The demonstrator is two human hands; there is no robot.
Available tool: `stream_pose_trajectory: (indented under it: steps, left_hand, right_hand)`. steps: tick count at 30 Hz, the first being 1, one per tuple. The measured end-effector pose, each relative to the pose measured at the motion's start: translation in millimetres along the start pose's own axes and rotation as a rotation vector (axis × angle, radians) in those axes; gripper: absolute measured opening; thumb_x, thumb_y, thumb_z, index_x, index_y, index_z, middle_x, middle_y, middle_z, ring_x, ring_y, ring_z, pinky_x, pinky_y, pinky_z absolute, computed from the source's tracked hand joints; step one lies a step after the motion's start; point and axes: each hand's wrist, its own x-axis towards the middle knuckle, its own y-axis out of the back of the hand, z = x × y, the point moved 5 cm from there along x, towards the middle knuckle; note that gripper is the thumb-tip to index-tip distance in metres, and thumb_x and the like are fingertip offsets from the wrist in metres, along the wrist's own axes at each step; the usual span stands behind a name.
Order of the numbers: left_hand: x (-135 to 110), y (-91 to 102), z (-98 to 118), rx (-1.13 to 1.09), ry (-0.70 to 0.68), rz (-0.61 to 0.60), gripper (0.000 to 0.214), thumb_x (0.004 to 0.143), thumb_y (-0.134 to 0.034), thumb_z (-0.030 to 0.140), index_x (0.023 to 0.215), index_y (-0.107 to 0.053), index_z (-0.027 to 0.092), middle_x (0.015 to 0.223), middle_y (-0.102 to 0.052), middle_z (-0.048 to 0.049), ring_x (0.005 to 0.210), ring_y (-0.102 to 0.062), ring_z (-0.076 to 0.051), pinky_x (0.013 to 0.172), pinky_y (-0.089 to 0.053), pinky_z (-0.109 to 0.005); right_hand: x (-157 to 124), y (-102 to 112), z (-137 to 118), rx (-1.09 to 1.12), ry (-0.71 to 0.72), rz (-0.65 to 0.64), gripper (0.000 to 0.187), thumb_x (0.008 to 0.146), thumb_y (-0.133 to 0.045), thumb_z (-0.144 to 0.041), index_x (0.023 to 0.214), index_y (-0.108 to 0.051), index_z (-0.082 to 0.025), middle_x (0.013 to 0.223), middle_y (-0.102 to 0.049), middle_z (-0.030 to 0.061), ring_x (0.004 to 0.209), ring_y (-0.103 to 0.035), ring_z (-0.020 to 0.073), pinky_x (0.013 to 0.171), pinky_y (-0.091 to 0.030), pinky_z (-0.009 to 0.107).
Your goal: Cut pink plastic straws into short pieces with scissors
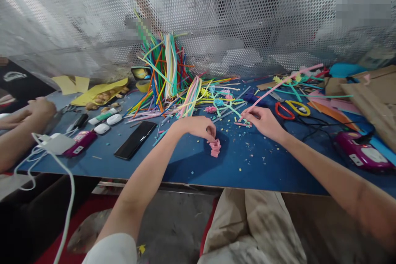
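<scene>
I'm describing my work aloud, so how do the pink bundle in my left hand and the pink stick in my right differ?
The bundle is short and crumpled; the stick is long and nearly straight. The bundle shows below the left hand; the stick slants up and rightward from the right hand. Both are pink and held.

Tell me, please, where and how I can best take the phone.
Probably grip the phone by both long edges at its near end, from the front of the table: it lies flat, slanting toward you, with sticks by its far end.
</scene>
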Motion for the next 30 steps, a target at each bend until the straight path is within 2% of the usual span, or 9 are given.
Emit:
stream_pose_trajectory:
  steps: [4, 11, 14, 17, 20, 25, 30]
  left_hand:
    - [3, -5.2, 2, -0.025, -0.059, -0.028, 0.019, 0.079, -0.066, 0.035, 0.088, -0.077, 0.023, 0.083, -0.073, -0.0001, 0.072, -0.063, -0.013, 0.062, -0.038, -0.022]
    - [-1, -0.3, -2, -0.143, -0.080, -0.011, 0.019, 0.079, -0.065, 0.035, 0.089, -0.072, 0.021, 0.084, -0.073, -0.0003, 0.076, -0.065, -0.013, 0.067, -0.042, -0.021]
    - [1, -1.0, -3, -0.191, -0.081, -0.029, 0.024, 0.080, -0.066, 0.038, 0.095, -0.072, 0.021, 0.086, -0.074, -0.0015, 0.075, -0.065, -0.014, 0.067, -0.043, -0.021]
    - [1, -3.8, -2, -0.241, -0.077, -0.101, 0.032, 0.081, -0.066, 0.039, 0.107, -0.072, 0.022, 0.092, -0.076, -0.0033, 0.078, -0.068, -0.014, 0.069, -0.044, -0.021]
    - [-2, -2.2, -4, -0.236, -0.083, -0.127, 0.032, 0.081, -0.067, 0.039, 0.108, -0.074, 0.024, 0.096, -0.077, -0.0032, 0.084, -0.069, -0.015, 0.071, -0.045, -0.020]
    - [-5, 9.0, -8, -0.162, -0.118, 0.018, 0.026, 0.086, -0.062, 0.042, 0.098, -0.076, 0.023, 0.090, -0.076, -0.0029, 0.080, -0.067, -0.014, 0.069, -0.042, -0.021]
    - [3, 7.9, -3, -0.137, -0.143, 0.148, 0.024, 0.088, -0.061, 0.039, 0.097, -0.073, 0.021, 0.091, -0.075, -0.0030, 0.079, -0.065, -0.014, 0.069, -0.040, -0.022]
  right_hand:
    - [0, -1, -1, 0.025, 0.002, -0.011, 0.033, 0.087, -0.061, -0.050, 0.089, -0.071, -0.019, 0.089, -0.073, 0.0060, 0.078, -0.066, 0.0209, 0.071, -0.055, 0.036]
    - [-1, 0, -1, 0.047, -0.019, -0.008, 0.035, 0.085, -0.062, -0.052, 0.089, -0.071, -0.019, 0.087, -0.073, 0.0057, 0.070, -0.063, 0.0187, 0.063, -0.052, 0.033]
    - [-1, 0, -1, 0.060, -0.020, -0.011, 0.034, 0.085, -0.062, -0.052, 0.089, -0.071, -0.019, 0.086, -0.073, 0.0055, 0.070, -0.062, 0.0178, 0.061, -0.051, 0.031]
    - [-1, 0, 0, 0.065, -0.016, -0.010, 0.034, 0.086, -0.062, -0.050, 0.091, -0.071, -0.018, 0.085, -0.072, 0.0053, 0.068, -0.061, 0.0166, 0.060, -0.051, 0.030]
    - [-1, -1, 1, 0.064, -0.019, -0.011, 0.034, 0.086, -0.062, -0.051, 0.091, -0.071, -0.018, 0.086, -0.072, 0.0054, 0.067, -0.060, 0.0163, 0.060, -0.050, 0.030]
    - [-1, -3, 0, 0.086, -0.009, -0.020, 0.032, 0.086, -0.063, -0.050, 0.090, -0.071, -0.019, 0.084, -0.071, 0.0040, 0.065, -0.059, 0.0147, 0.061, -0.050, 0.030]
    - [-1, -3, 2, 0.073, -0.006, -0.019, 0.033, 0.086, -0.062, -0.051, 0.089, -0.071, -0.019, 0.083, -0.071, 0.0044, 0.065, -0.060, 0.0153, 0.063, -0.051, 0.031]
